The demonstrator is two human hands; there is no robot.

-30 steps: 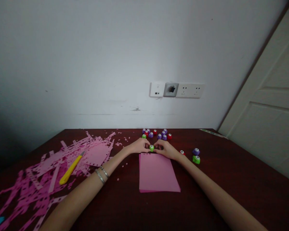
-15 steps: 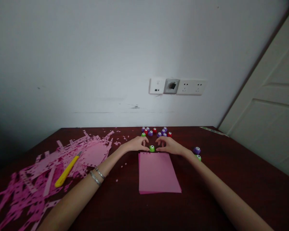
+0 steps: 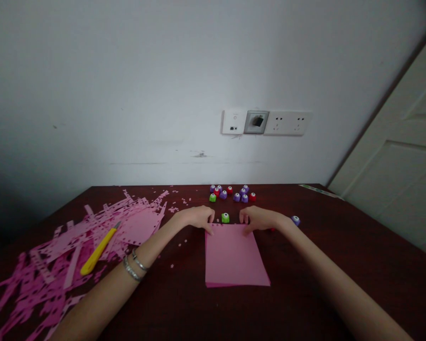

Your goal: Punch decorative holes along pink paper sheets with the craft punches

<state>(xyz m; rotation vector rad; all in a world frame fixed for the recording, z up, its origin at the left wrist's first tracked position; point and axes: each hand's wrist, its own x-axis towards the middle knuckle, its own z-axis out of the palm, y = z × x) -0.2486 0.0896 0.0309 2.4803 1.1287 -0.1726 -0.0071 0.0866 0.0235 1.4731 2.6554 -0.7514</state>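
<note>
Left hand (image 3: 199, 217) and right hand (image 3: 260, 218) have left the green plastic punch (image 3: 225, 218) standing free, reaching pink rectangular paper (image 3: 234, 258); grip unclear.

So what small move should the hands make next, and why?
Probably lift the paper at its far edge: left hand and right hand are at its far corners, thumbs over it, and the green punch between them is held by neither.

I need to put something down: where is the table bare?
Bare table lies right of the right arm, past the purple punch, and in front of the pink paper. Crowded: left, under pink scraps and yellow knife; back centre, with small punches.
</note>
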